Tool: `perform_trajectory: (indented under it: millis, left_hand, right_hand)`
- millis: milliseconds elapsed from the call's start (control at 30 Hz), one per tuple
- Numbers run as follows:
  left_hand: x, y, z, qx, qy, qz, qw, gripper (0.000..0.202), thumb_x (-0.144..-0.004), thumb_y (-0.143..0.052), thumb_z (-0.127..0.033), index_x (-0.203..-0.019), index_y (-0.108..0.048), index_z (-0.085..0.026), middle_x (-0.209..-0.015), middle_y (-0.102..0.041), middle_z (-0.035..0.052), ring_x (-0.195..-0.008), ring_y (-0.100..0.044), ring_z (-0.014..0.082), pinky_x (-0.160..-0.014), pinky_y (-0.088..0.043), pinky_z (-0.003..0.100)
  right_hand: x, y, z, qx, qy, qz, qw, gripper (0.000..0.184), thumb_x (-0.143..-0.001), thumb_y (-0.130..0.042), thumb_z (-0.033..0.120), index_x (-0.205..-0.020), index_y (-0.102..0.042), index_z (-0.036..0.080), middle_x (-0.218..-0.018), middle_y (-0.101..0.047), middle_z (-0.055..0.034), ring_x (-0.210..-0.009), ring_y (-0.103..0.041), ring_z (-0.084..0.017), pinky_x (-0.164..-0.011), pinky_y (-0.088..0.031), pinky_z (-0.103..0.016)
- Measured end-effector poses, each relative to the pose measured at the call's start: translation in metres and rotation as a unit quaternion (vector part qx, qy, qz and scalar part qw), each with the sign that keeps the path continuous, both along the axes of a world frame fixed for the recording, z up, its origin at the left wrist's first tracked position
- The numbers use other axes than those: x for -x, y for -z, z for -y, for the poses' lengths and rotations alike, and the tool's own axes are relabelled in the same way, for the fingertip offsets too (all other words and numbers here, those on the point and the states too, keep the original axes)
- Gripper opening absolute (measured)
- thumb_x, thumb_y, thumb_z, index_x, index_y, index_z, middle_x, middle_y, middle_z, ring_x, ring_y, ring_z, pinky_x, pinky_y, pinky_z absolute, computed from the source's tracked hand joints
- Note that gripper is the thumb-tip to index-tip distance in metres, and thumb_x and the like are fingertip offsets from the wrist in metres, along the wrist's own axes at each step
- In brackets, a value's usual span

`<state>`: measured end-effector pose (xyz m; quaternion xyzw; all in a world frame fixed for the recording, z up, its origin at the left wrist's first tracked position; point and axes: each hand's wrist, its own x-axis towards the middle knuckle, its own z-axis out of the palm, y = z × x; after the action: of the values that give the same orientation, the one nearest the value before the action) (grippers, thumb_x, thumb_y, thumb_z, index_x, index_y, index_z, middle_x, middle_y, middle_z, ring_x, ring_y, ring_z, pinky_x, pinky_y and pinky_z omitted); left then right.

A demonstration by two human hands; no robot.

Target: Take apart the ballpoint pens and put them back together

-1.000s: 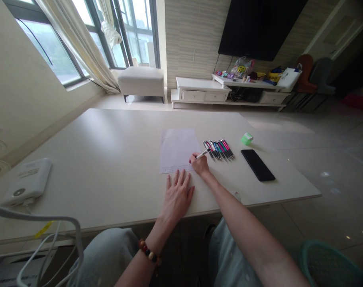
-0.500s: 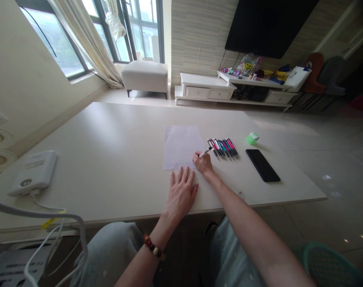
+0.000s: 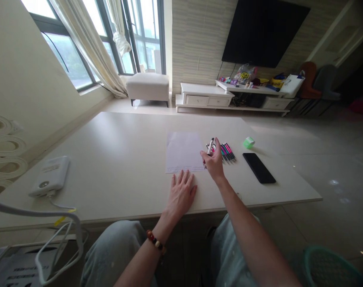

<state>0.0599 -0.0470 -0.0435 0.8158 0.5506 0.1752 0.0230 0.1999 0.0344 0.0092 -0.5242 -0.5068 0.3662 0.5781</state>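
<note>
white pen pinched in closed grip of right hand; left hand flat open on table

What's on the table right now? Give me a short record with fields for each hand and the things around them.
Left hand: flat on the table, fingertips at the near edge of the paper
Right hand: holds a pen beside the paper's right edge
Pen row: lying right of the paper
Phone: dark, right of the pen row
Green object: small, beyond the phone
White device: far left, cable attached
</note>
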Motion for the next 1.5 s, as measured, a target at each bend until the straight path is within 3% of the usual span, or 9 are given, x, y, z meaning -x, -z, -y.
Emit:
perform_trajectory:
  millis: [167, 300, 433, 567, 900, 1100, 1233, 1333, 1500]
  left_hand:
    - [0.002, -0.001, 0.001, 0.0, 0.007, -0.003, 1.0, 0.04, -0.092, -0.034, -0.033, -0.129, -0.043, -0.021, -0.142, -0.038, 0.0093, -0.133, -0.028, 0.0242, -0.108, -0.02, 0.051]
    - [0.002, -0.001, 0.003, -0.006, 0.005, -0.003, 1.0, 0.038, -0.092, -0.034, -0.031, -0.127, -0.044, -0.021, -0.14, -0.04, 0.0076, -0.133, -0.029, 0.0234, -0.109, -0.021, 0.049]
    - [0.002, -0.001, 0.006, -0.013, -0.007, -0.005, 1.0, 0.037, -0.092, -0.034, -0.028, -0.126, -0.045, -0.022, -0.14, -0.041, 0.0065, -0.133, -0.029, 0.023, -0.109, -0.022, 0.049]
    - [0.002, -0.001, 0.008, -0.013, -0.031, -0.006, 0.999, 0.038, -0.091, -0.034, -0.028, -0.127, -0.045, -0.022, -0.141, -0.04, 0.007, -0.133, -0.029, 0.0244, -0.108, -0.023, 0.05]
    - [0.003, 0.004, 0.006, -0.027, -0.043, -0.005, 0.999, 0.041, -0.091, -0.035, -0.029, -0.13, -0.044, -0.022, -0.142, -0.037, 0.0082, -0.133, -0.028, 0.0257, -0.107, -0.024, 0.052]
    - [0.004, 0.005, 0.004, -0.027, -0.043, -0.002, 0.999, 0.041, -0.091, -0.034, -0.03, -0.129, -0.044, -0.022, -0.143, -0.037, 0.0077, -0.133, -0.028, 0.026, -0.108, -0.022, 0.052]
    - [0.004, 0.005, 0.001, -0.026, -0.036, 0.015, 0.999, 0.039, -0.09, -0.036, -0.028, -0.128, -0.044, -0.021, -0.142, -0.038, 0.0083, -0.133, -0.027, 0.0257, -0.108, -0.021, 0.052]
    - [0.004, 0.0, 0.003, -0.031, -0.029, 0.059, 0.997, 0.035, -0.09, -0.036, -0.024, -0.122, -0.048, -0.021, -0.138, -0.043, 0.0081, -0.131, -0.032, 0.0232, -0.106, -0.026, 0.047]
    - [0.01, -0.014, 0.02, -0.022, -0.029, 0.148, 0.988, 0.031, -0.093, -0.029, -0.027, -0.08, -0.056, -0.02, -0.085, -0.064, 0.0047, -0.085, -0.058, 0.0156, -0.076, -0.044, 0.028]
  right_hand:
    - [-0.012, -0.006, 0.008, -0.005, -0.056, 0.016, 0.998, 0.06, -0.071, -0.049, 0.026, -0.129, -0.035, 0.018, -0.046, -0.042, 0.0097, -0.035, -0.037, -0.008, -0.036, -0.03, -0.018]
    - [-0.016, 0.002, 0.002, -0.003, -0.056, 0.127, 0.99, 0.061, -0.071, -0.046, 0.021, -0.131, -0.037, 0.019, -0.049, -0.049, 0.0063, -0.039, -0.045, -0.012, -0.041, -0.035, -0.021]
    - [-0.02, 0.013, -0.006, 0.035, 0.011, 0.331, 0.943, 0.066, -0.072, -0.051, 0.02, -0.136, -0.033, 0.018, -0.078, -0.066, -0.0061, -0.067, -0.061, -0.02, -0.063, -0.044, -0.027]
    - [-0.029, 0.024, -0.02, 0.091, 0.027, 0.446, 0.89, 0.061, -0.077, -0.054, 0.021, -0.135, -0.037, 0.018, -0.095, -0.067, -0.0097, -0.089, -0.063, -0.023, -0.076, -0.043, -0.027]
    - [-0.039, 0.042, -0.045, 0.103, 0.093, 0.49, 0.86, 0.039, -0.08, -0.053, 0.019, -0.118, -0.052, 0.014, -0.103, -0.065, -0.0142, -0.094, -0.062, -0.02, -0.079, -0.042, -0.025]
    - [-0.045, 0.034, -0.04, 0.108, 0.126, 0.453, 0.876, 0.033, -0.08, -0.055, 0.029, -0.109, -0.058, 0.013, -0.089, -0.067, -0.0129, -0.081, -0.063, -0.019, -0.068, -0.043, -0.025]
    - [-0.039, 0.022, -0.023, 0.099, 0.109, 0.433, 0.889, 0.027, -0.079, -0.056, 0.033, -0.096, -0.062, 0.014, -0.076, -0.067, -0.0106, -0.064, -0.06, -0.016, -0.056, -0.04, -0.023]
    - [-0.022, 0.018, 0.008, 0.084, 0.071, 0.419, 0.901, 0.021, -0.079, -0.055, 0.034, -0.079, -0.064, 0.015, -0.067, -0.066, -0.0083, -0.055, -0.056, -0.014, -0.05, -0.036, -0.022]
    - [0.018, 0.026, 0.083, 0.033, -0.014, 0.408, 0.912, 0.03, -0.08, -0.048, 0.03, -0.053, -0.055, 0.018, -0.053, -0.06, -0.0042, -0.048, -0.044, -0.013, -0.049, -0.025, -0.025]
